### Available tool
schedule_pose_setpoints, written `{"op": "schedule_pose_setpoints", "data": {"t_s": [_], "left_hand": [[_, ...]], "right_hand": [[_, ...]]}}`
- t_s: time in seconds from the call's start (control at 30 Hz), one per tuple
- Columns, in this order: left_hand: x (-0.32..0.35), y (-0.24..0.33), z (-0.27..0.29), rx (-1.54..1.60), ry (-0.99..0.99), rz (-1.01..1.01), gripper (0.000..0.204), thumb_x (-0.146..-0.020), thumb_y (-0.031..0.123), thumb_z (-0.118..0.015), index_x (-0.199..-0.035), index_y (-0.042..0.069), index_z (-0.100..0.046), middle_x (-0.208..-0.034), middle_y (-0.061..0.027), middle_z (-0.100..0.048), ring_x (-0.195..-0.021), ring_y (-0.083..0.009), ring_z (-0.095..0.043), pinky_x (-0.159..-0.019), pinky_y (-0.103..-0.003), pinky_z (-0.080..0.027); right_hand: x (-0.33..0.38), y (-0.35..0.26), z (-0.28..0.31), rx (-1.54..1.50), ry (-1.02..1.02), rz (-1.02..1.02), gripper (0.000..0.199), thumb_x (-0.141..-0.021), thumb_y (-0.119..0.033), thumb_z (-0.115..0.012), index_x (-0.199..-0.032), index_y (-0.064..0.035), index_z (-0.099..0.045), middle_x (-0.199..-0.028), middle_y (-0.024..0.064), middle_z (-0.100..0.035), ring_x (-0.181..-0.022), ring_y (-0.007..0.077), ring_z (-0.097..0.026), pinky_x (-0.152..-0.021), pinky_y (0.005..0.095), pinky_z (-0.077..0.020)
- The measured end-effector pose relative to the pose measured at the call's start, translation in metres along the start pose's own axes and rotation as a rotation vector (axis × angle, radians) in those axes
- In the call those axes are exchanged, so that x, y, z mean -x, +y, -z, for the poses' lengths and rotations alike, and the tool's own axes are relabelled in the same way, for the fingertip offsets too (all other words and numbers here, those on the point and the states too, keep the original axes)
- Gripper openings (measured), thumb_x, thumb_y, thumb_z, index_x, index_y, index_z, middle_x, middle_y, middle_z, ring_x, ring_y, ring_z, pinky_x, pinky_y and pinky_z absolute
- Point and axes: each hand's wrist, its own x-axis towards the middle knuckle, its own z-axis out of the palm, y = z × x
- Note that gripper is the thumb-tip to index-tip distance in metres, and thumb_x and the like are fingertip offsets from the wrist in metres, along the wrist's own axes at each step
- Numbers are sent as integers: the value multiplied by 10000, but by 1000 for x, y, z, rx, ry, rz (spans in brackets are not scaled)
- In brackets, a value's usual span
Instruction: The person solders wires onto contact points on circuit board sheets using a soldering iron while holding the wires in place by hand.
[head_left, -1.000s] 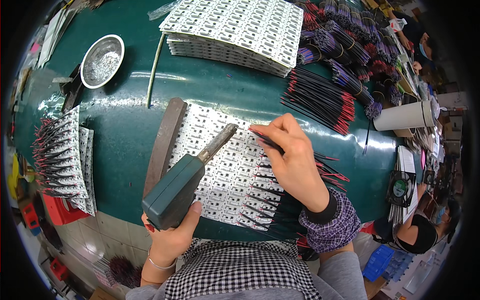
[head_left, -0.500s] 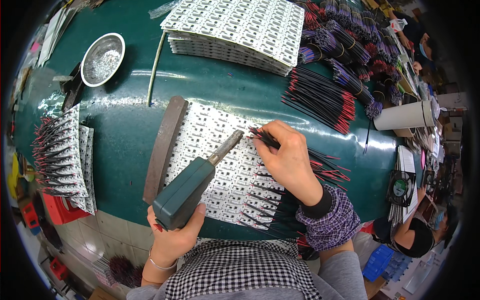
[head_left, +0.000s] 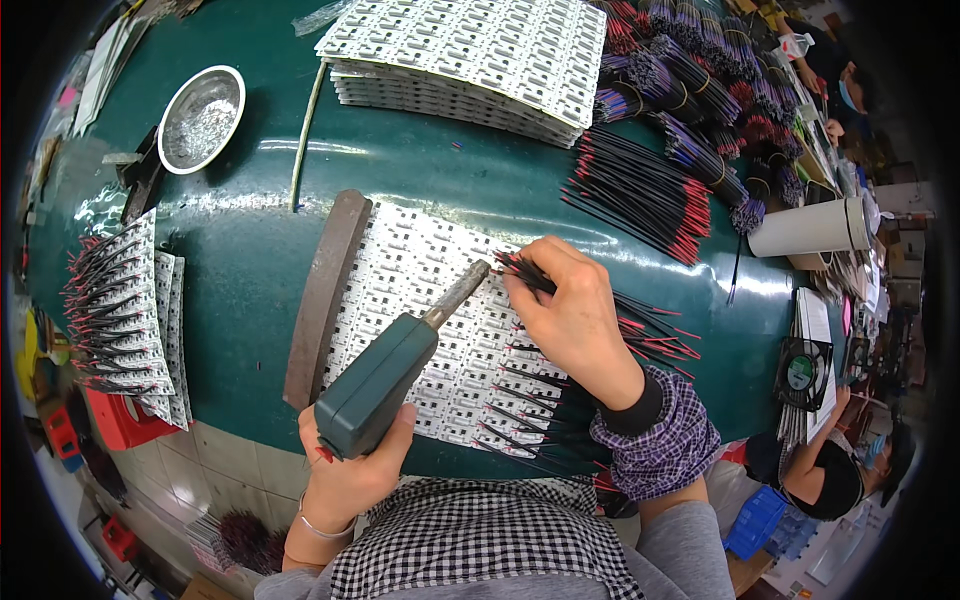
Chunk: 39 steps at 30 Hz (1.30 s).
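clasps green gun-shaped tool (head_left: 375, 385) in left hand (head_left: 362, 472), metal tip (head_left: 480, 270) angled toward black wires (head_left: 527, 271), apparently for close reach; pinches those in right hand (head_left: 575, 322) over white circuit sheet (head_left: 405, 268), flat on table (head_left: 230, 320), brown bar (head_left: 328, 300) along sheet's left edge, seemingly as stop. one tool, one sheet, one bar; pinched wires overlapped, uncountable.

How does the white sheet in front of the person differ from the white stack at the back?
The front sheet lies low and flat, while the rear stack rises in many layers. Black wires lie along the front sheet's right side; none show on top of the rear stack. A green tool covers part of the front sheet, but no tool covers the rear stack. Both are white, with rows of small dark parts.
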Motion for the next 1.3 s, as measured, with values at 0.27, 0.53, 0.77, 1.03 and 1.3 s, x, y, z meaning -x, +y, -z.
{"op": "schedule_pose_setpoints", "data": {"t_s": [0.27,0.53,0.77,1.03,1.3], "left_hand": [[13,-13,5,-262,6,-103,139,-753,20,-769,-875,-4,-709,-797,-90,-668,-578,-199,-631,-532,-301,-489],[3,0,0,76,55,68,104,-751,-12,-754,-834,-24,-693,-666,-50,-639,-516,-128,-573,-502,-246,-440],[8,-7,2,-228,20,-182,122,-751,9,-773,-848,-10,-701,-733,-64,-661,-572,-139,-595,-506,-246,-418],[30,-19,13,117,54,124,398,-806,-86,-705,-1191,-47,-610,-1000,-104,-673,-635,-100,-579,-515,-228,-449],[30,-16,16,184,103,175,486,-801,-80,-689,-1271,-46,-572,-1080,-138,-680,-631,-103,-579,-520,-230,-446]], "right_hand": [[-1,5,-1,-14,-4,8,116,-806,-30,-689,-870,41,-624,-823,181,-611,-697,377,-613,-630,440,-467],[-5,4,1,-80,-39,-13,107,-821,-44,-688,-854,46,-642,-781,176,-591,-643,351,-596,-596,423,-453],[-1,4,0,-6,-10,33,104,-829,-47,-698,-870,41,-660,-806,173,-611,-682,371,-610,-623,439,-467],[3,-5,9,-2,-32,105,135,-831,15,-668,-957,56,-638,-834,168,-568,-760,376,-592,-707,429,-471],[19,-19,13,-125,104,143,164,-787,84,-639,-945,39,-632,-836,143,-582,-735,318,-615,-679,399,-487]]}}
